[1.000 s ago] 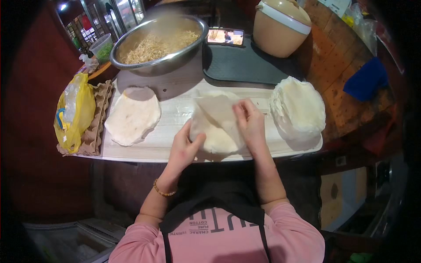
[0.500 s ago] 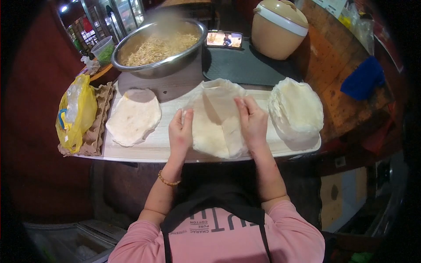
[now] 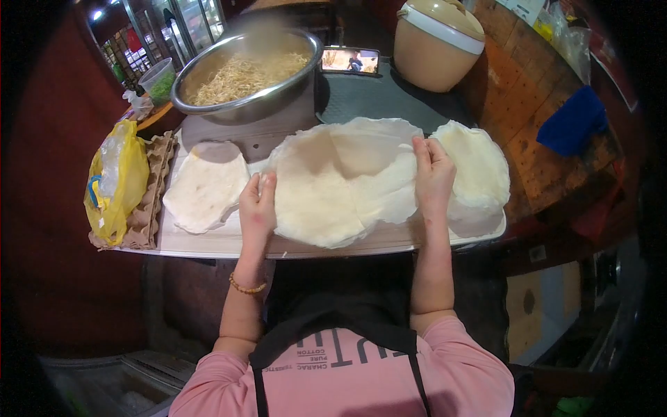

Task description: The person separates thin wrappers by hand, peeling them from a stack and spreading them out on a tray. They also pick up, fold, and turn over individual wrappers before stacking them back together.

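Thin, pale, round wrapper sheets (image 3: 340, 184), like spring roll wrappers, stretch between my two hands above the board and overlap in the middle. My left hand (image 3: 257, 208) pinches their left edge with thumb and fingers. The right edge is held by my right hand (image 3: 434, 170), fingers closed on it. To the right, partly behind that hand, is a thick stack of similar wrappers (image 3: 479, 167). Beside my left hand lies a lower pile of wrappers (image 3: 206, 184) with a few browned spots. How many layers I hold cannot be made out.
A pale board (image 3: 187, 242) lies under everything. A steel bowl (image 3: 201, 109) of bean sprouts (image 3: 250, 80) stands behind, near a propped phone (image 3: 350, 60) on a dark tray (image 3: 382, 97). A beige lidded container (image 3: 434, 52) is back right; a yellow bag (image 3: 118, 181) on an egg carton (image 3: 154, 201) is left.
My hands have moved apart, left and right. The wrappers between them went from a folded, narrow shape to a wide, spread one.
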A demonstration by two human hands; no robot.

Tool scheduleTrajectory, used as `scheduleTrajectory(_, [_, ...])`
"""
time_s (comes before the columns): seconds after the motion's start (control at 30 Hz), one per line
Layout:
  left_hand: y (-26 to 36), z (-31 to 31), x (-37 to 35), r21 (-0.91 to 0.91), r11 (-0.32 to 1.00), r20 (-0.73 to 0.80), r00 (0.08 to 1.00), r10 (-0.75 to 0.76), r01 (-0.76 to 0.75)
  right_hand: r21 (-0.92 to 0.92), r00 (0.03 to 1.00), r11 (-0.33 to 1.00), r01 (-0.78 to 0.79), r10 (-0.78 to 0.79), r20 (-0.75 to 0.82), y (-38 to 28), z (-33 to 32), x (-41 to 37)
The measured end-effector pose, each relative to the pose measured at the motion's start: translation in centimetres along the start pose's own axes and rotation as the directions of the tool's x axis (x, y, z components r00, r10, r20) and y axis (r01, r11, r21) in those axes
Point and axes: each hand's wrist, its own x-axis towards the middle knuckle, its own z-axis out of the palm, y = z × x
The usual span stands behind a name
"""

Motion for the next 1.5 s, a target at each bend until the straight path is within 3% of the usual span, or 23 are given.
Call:
scheduleTrajectory(0.07, [-0.3, -1.5, 0.2, 0.039, 0.998, 0.056, 0.997, -0.046, 0.044, -0.009, 1.0, 1.0, -0.011, 0.011, 0.003, 0.3, -0.5, 0.4])
scheduleTrajectory(0.17, [0.5, -2.2, -0.2, 0.014, 0.997, -0.005, 0.997, -0.081, 0.081, -0.024, 1.0, 1.0, -0.014, 0.014, -0.007, 0.5, -1.4, 0.7])
scheduleTrajectory(0.37, [0.2, -5.3, -0.5, -0.059, 0.988, 0.018, 0.99, -0.139, 0.14, -0.003, 0.999, 0.999, -0.05, 0.05, 0.006, 0.9, -4.0, 2.1])
scheduleTrajectory(0.5, [-0.8, -7.2, -0.8, -0.007, 0.986, 0.069, 0.984, -0.165, 0.165, -0.015, 0.997, 0.998, -0.064, 0.064, 0.034, 1.4, -5.7, 2.8])
scheduleTrajectory(0.6, [-0.7, -7.6, -1.1, 0.01, 0.989, -0.14, 0.98, -0.143, 0.146, 0.073, 0.997, 0.995, -0.069, 0.072, -0.039, 3.1, -7.3, 3.5])
scheduleTrajectory(0.73, [-1.4, -9.0, -0.5, 0.046, 0.983, -0.142, 0.975, -0.171, 0.179, -0.023, 1.0, 1.0, -0.009, 0.01, 0.026, 3.3, -9.0, 4.2])
scheduleTrajectory(0.77, [-1.9, -8.2, -0.4, 0.041, 0.983, -0.121, 0.978, -0.173, 0.179, -0.036, 1.0, 0.999, -0.014, 0.014, 0.01, 3.6, -8.7, 4.4])
scheduleTrajectory(0.83, [-1.6, -5.4, -0.6, 0.266, 0.961, -0.119, 0.992, -0.052, 0.083, -0.019, 0.961, 0.996, -0.083, 0.085, 0.263, 3.2, -8.1, 5.0])
scheduleTrajectory(0.87, [-0.4, -4.1, -0.5, 0.222, 0.967, 0.056, 0.988, -0.144, 0.128, -0.027, 0.963, 0.996, -0.082, 0.086, 0.255, 2.7, -8.4, 5.8])
scheduleTrajectory(0.93, [-2.3, -1.4, 0.3, 0.149, 0.982, 0.072, 0.989, -0.132, 0.12, 0.12, 0.931, 0.973, -0.196, 0.146, 0.333, 1.3, -9.0, 7.7])
scheduleTrajectory(1.03, [-1.4, 1.0, 0.5, 0.018, 0.984, 0.162, 0.97, -0.18, 0.179, 0.297, 0.981, 0.937, -0.186, 0.158, 0.116, 0.0, -11.8, 10.4])
scheduleTrajectory(1.07, [-2.2, 1.0, 0.7, -0.046, 0.982, 0.2, 0.965, -0.171, 0.184, 0.288, 0.981, 0.94, -0.184, 0.157, 0.114, 0.6, -13.0, 11.4])
scheduleTrajectory(1.13, [-3.0, 0.7, 1.1, -0.113, 0.975, 0.237, 0.959, -0.158, 0.189, 0.298, 0.959, 0.913, -0.279, 0.278, 0.046, 3.6, -15.8, 13.1])
scheduleTrajectory(1.23, [-2.9, 0.2, 0.9, -0.079, 0.95, 0.271, 0.924, -0.27, 0.301, 0.116, 0.913, 0.906, -0.406, 0.397, 0.093, 10.4, -18.2, 13.0])
scheduleTrajectory(1.3, [-1.7, 0.9, 0.4, -0.174, 0.944, 0.279, 0.933, -0.226, 0.281, -0.216, 0.871, 0.872, -0.439, 0.472, 0.134, 11.7, -18.9, 11.6])
scheduleTrajectory(1.37, [-1.8, 1.5, 0.1, -0.193, 0.94, 0.217, 0.947, -0.237, 0.28, -0.252, 0.86, 0.859, -0.446, 0.489, 0.143, 12.8, -19.3, 10.8])
scheduleTrajectory(1.43, [-0.9, 1.5, 0.0, -0.203, 0.938, 0.161, 0.955, -0.25, 0.28, -0.167, 0.886, 0.893, -0.418, 0.441, 0.141, 13.2, -19.4, 9.9])
scheduleTrajectory(1.5, [0.8, 0.6, 0.1, 0.014, 0.925, 0.334, 0.87, -0.362, 0.38, -0.17, 0.908, 0.908, -0.382, 0.403, 0.116, 13.4, -19.7, 10.0])
